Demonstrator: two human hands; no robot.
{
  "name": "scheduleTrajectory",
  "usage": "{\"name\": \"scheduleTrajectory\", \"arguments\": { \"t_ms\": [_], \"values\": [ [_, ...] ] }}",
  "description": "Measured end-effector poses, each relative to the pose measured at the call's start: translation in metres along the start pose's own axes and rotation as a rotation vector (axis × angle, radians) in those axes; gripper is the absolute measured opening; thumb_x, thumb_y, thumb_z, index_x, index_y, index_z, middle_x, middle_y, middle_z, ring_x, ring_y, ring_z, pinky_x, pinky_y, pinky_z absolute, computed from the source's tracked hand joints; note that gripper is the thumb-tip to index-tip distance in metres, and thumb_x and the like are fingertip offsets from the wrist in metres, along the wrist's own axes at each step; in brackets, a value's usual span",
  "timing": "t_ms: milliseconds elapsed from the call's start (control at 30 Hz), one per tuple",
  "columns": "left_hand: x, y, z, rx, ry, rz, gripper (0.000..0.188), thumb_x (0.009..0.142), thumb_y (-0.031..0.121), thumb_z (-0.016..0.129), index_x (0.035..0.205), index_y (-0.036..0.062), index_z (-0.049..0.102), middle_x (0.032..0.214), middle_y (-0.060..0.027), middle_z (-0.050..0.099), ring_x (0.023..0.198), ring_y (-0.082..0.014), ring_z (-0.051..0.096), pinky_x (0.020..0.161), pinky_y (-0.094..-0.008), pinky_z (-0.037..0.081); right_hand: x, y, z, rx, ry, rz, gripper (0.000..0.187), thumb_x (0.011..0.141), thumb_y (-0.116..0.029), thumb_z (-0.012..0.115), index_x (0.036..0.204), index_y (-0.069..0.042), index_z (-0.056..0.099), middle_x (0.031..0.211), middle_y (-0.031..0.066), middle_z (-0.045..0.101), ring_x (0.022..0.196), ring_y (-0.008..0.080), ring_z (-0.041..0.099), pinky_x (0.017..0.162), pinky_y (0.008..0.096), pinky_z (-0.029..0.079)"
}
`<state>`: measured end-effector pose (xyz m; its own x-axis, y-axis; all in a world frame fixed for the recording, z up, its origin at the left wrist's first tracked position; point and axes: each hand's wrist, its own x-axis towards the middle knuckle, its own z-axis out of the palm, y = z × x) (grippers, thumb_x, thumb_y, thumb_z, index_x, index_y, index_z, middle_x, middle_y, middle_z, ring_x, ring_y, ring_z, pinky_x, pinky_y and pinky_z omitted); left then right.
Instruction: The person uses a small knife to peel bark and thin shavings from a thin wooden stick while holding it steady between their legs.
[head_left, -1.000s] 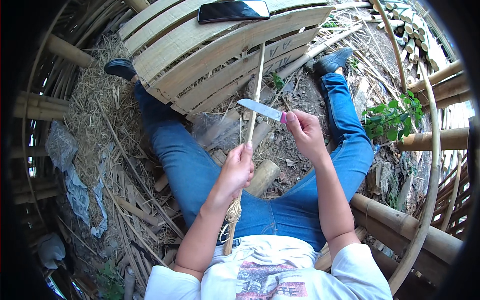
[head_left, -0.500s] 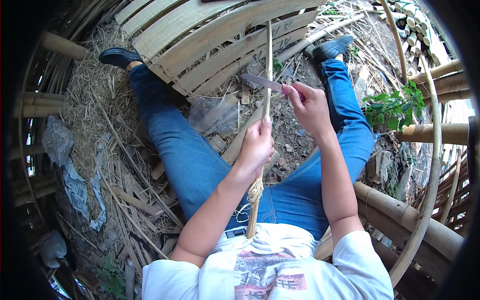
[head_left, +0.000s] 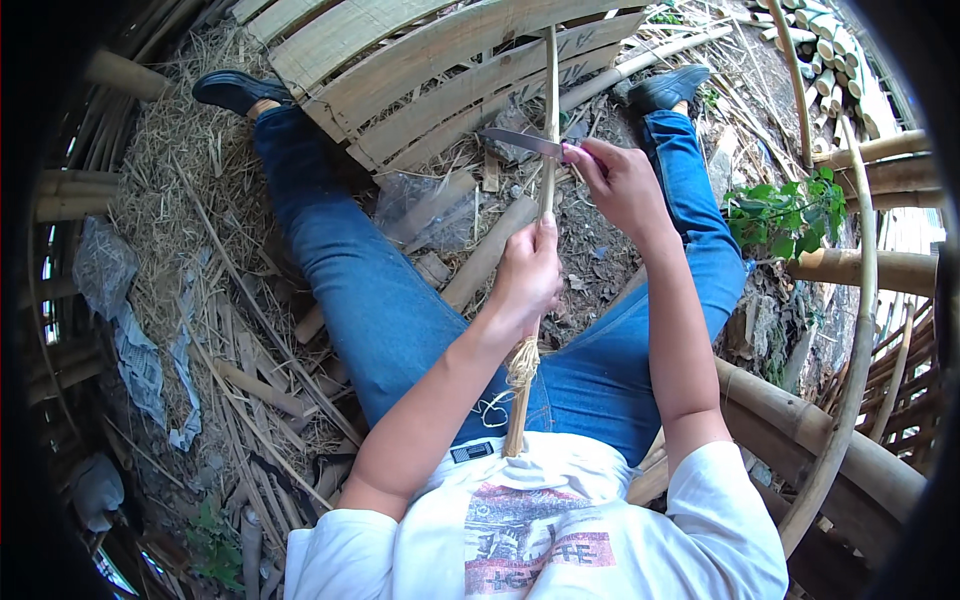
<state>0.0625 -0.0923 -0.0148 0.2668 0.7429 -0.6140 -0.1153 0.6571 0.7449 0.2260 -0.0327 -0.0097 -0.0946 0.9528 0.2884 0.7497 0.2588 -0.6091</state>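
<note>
A long, slender wooden stick (head_left: 551,95) runs from my lap up to the slatted pallet. My left hand (head_left: 532,272) is wrapped round it near the middle, thumb lying along its length. Below that hand, a bunch of pale curled shavings (head_left: 522,365) clings round the stick, and its lower end rests against my shirt. My right hand (head_left: 622,188) is closed on the pink handle of a knife (head_left: 525,142). The blade points left and lies across the stick just above my left hand.
Between my outstretched legs stands a slatted wooden pallet (head_left: 410,95). Straw (head_left: 180,160) and wood scraps cover the ground at left, with a clear plastic bag (head_left: 425,208) in the middle. Bamboo poles (head_left: 810,420) and a leafy plant (head_left: 790,215) border the right; cut bamboo (head_left: 830,70) is piled behind.
The stick and my left hand have shifted slightly right and upward. The knife blade has moved a little up the stick, and both hands keep their grip.
</note>
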Motion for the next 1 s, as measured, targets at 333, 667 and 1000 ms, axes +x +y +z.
{"name": "scheduleTrajectory", "arguments": {
  "t_ms": [333,667,1000],
  "values": [
    [0.048,0.071,-0.047,1.102,0.588,1.364,0.038,0.093,0.029,0.064,0.117,0.0021,0.053,0.109,-0.0139,0.058,0.107,-0.0329,0.052,0.098,-0.0499,0.036,-0.001,-0.006,-0.003,0.008,-0.067,0.074,0.027,0.095,-0.032,0.062,0.092,-0.006,0.070,0.067,0.0198,0.061,0.064,0.0393,0.061,0.060,0.0466,0.048],
    [0.113,0.098,-0.058,1.030,-0.580,0.818,0.038,0.105,0.031,0.048,0.086,0.0005,0.062,0.055,-0.0011,0.049,0.050,-0.0076,0.045,0.048,-0.0273,0.038,0.019,-0.008,-0.023,-0.166,-0.224,0.029,0.032,0.096,-0.034,0.059,0.095,-0.005,0.073,0.073,0.0188,0.066,0.071,0.0389,0.064,0.068,0.0466,0.051],
    [0.122,0.075,-0.061,0.758,-0.581,0.727,0.041,0.105,0.037,0.049,0.083,0.0045,0.060,0.055,0.0058,0.042,0.050,-0.0034,0.038,0.046,-0.0232,0.032,0.029,0.002,-0.026,-0.180,-0.262,-0.120,0.036,0.097,-0.034,0.059,0.093,-0.002,0.074,0.065,0.0195,0.063,0.062,0.0367,0.063,0.061,0.0433,0.050]
  ]
}}
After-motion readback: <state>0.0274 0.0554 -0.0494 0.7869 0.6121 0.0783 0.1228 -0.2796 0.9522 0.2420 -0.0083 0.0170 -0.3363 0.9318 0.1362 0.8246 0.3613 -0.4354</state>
